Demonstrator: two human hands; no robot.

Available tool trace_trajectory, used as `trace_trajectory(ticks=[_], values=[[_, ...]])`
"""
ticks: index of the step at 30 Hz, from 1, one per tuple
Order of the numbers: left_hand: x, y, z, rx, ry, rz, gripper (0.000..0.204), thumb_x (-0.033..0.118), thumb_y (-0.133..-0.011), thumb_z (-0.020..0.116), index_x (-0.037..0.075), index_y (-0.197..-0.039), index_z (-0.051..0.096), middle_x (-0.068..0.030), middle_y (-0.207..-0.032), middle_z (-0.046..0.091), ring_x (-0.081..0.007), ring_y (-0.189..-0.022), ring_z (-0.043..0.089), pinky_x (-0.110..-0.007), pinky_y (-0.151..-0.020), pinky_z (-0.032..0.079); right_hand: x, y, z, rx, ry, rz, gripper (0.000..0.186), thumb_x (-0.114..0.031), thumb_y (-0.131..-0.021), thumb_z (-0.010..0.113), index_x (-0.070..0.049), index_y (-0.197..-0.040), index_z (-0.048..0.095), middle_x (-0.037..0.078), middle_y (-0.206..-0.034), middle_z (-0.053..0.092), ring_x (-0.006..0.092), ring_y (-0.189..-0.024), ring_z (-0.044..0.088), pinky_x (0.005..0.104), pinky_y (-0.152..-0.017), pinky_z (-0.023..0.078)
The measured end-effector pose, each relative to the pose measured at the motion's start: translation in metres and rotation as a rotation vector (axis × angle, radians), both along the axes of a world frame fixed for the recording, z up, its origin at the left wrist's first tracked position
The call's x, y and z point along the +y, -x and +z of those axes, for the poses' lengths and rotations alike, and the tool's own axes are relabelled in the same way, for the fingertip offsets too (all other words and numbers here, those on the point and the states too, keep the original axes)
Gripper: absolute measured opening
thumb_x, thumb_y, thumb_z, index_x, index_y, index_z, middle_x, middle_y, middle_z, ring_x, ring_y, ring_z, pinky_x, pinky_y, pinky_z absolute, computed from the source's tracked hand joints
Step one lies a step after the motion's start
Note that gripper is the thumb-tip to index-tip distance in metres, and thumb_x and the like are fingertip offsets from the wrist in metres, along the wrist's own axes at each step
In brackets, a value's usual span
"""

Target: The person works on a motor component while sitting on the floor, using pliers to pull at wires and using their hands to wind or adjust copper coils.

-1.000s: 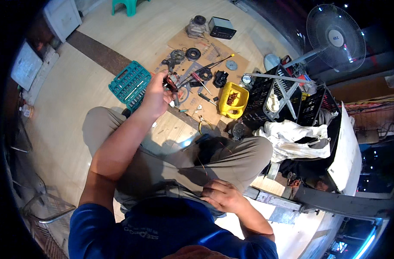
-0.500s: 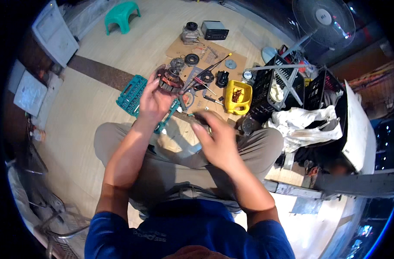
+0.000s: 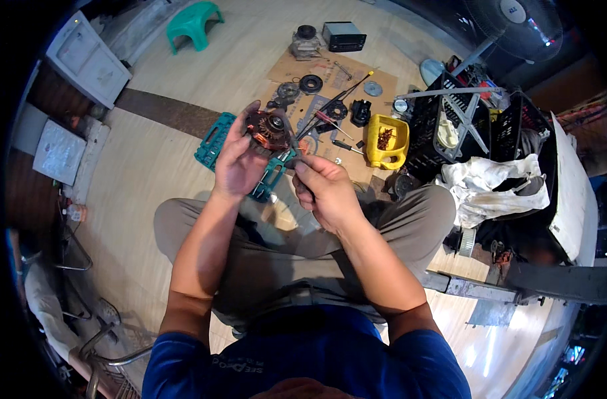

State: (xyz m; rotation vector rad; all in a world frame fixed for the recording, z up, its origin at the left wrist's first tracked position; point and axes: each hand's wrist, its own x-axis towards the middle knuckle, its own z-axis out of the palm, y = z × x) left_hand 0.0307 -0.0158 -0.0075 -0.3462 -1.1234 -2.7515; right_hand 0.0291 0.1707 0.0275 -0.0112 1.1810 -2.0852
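My left hand (image 3: 237, 166) is wrapped round a copper-wound motor stator (image 3: 260, 133), raised above the tools on the floor. Its orange windings and a dark round centre face up. My right hand (image 3: 330, 193) is closed in a pinch on a slim dark tool (image 3: 296, 147). The tool's upper end lies against or very close to the stator's right side; I cannot tell whether they touch. Its exact kind is hard to make out, and the fist hides its lower part. Behind the left hand, a green tool case (image 3: 214, 136) lies open with sockets in it.
A cardboard sheet (image 3: 376, 96) carries a black ring (image 3: 311, 83), screwdrivers and other parts. To its right stand a cut yellow jug (image 3: 404, 133) holding small reddish pieces, black crates (image 3: 443, 146) and a white cloth (image 3: 493, 196). A green stool (image 3: 194, 25) is far left.
The stator has tipped so its face turns upward. My right hand, blurred before, has come up beside it with the slim tool now visible. The whole view has shifted slightly.
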Motion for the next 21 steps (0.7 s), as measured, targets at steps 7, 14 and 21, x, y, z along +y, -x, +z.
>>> trace_trajectory(ticks=[7, 14, 21], values=[[0.006, 0.007, -0.007, 0.0, 0.091, 0.178, 0.068, 0.018, -0.083, 0.064, 0.004, -0.142, 0.031, -0.0248, -0.143, 0.039, -0.0364, -0.126, 0.048, -0.05, -0.106, 0.04, -0.002, -0.032, 0.022, 0.813, -0.337, 0.184, 0.02, -0.014, -0.092, 0.06, -0.001, -0.104, 0.067, 0.014, -0.08, 0.068, 0.0257, -0.071, 0.065, 0.0325, -0.066, 0.051], [0.003, 0.008, -0.004, -0.112, -0.091, 0.234, 0.057, 0.012, -0.09, 0.054, 0.004, -0.141, 0.03, -0.0186, -0.13, 0.049, -0.0319, -0.116, 0.053, -0.049, -0.099, 0.045, -0.006, -0.04, -0.071, 0.979, -0.693, 0.123, 0.018, -0.014, -0.09, 0.062, -0.001, -0.1, 0.068, 0.02, -0.086, 0.068, 0.0289, -0.076, 0.068, 0.034, -0.069, 0.052], [-0.012, 0.007, -0.014, -0.147, -0.065, 0.16, 0.059, 0.021, -0.092, 0.049, 0.008, -0.146, 0.03, -0.0173, -0.129, 0.053, -0.0327, -0.117, 0.054, -0.05, -0.097, 0.045, 0.034, -0.037, -0.04, -0.064, -0.365, -0.164, 0.018, -0.015, -0.095, 0.059, 0.001, -0.098, 0.066, -0.004, -0.064, 0.051, 0.0081, -0.054, 0.043, 0.0217, -0.05, 0.036]])
